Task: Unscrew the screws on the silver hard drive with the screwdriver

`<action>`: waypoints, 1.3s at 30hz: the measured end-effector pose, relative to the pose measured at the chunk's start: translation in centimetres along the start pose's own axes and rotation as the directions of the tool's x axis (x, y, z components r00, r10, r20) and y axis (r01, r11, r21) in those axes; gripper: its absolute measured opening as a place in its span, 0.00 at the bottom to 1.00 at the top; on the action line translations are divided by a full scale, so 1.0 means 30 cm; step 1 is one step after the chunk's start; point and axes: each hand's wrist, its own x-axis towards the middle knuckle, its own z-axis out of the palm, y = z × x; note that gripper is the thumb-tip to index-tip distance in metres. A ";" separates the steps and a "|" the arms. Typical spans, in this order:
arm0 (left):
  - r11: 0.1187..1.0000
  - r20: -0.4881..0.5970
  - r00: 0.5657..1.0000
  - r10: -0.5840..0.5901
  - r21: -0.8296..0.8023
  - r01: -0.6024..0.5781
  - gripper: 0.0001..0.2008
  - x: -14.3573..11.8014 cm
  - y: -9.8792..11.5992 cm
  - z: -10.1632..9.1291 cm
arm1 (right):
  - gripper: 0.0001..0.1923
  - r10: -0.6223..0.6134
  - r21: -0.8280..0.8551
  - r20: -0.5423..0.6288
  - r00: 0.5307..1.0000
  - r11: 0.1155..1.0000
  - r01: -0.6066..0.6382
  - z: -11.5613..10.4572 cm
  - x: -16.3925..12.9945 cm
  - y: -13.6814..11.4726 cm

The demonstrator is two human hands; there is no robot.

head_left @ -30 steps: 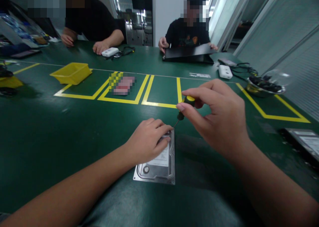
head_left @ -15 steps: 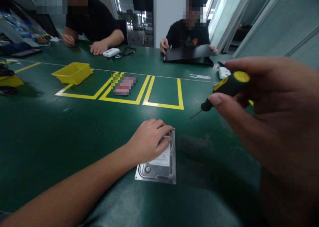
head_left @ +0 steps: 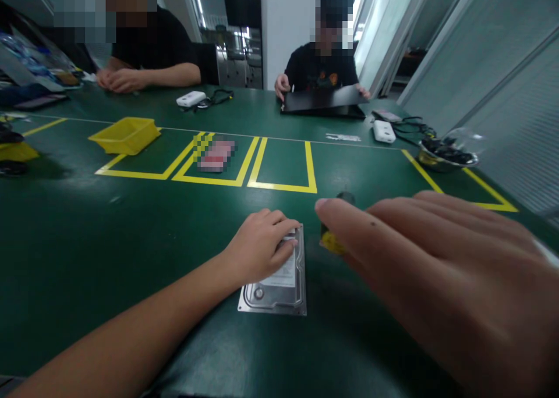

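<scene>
A silver hard drive with a white label lies flat on the green table. My left hand rests over its upper part, fingers curled toward the right edge and covering much of the label. To the right and nearer the camera, my right hand holds a small black and yellow screwdriver, raised off the drive. Most of the screwdriver is hidden behind the thumb and fingers, and its tip cannot be seen.
Yellow tape outlines mark the table, with a yellow bin and a blurred pink item. A metal bowl of dark parts stands right. Across the table sit two people, one holding a black panel. White devices with cables lie nearby.
My right hand has swung lower and turned with the screwdriver, whose tip showed before and is now hidden. My left hand stays on the hard drive. The person at left has drawn both hands together.
</scene>
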 end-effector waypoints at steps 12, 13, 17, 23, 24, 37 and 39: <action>0.998 0.015 1.000 0.012 0.061 -0.013 0.16 0.002 0.004 -0.002 | 0.19 0.147 -0.280 0.440 0.886 0.960 -0.020 0.243 -0.167 0.033; 0.998 0.017 1.000 0.011 0.059 -0.012 0.16 0.002 0.004 -0.002 | 0.19 0.164 -0.280 0.461 0.872 0.959 -0.032 0.259 -0.180 0.040; 0.998 0.027 1.000 0.001 0.059 -0.003 0.17 0.001 0.006 -0.003 | 0.20 0.193 -0.276 0.487 0.852 0.959 -0.060 0.302 -0.208 0.068; 0.997 0.028 1.000 0.010 0.070 -0.012 0.17 0.002 0.010 -0.007 | 0.22 0.200 -0.256 0.473 0.858 0.963 -0.084 0.345 -0.230 0.122; 0.997 0.026 1.000 0.011 0.070 -0.013 0.17 0.002 0.011 -0.008 | 0.22 0.206 -0.252 0.472 0.857 0.963 -0.093 0.350 -0.233 0.128; 0.996 0.015 1.000 0.019 0.087 -0.020 0.16 0.001 0.015 -0.008 | 0.19 0.332 -0.239 0.490 0.806 0.940 -0.242 0.344 -0.246 0.155; 0.996 0.015 1.000 0.011 0.091 -0.012 0.16 0.002 0.014 -0.015 | 0.19 0.341 -0.238 0.490 0.803 0.938 -0.253 0.339 -0.248 0.154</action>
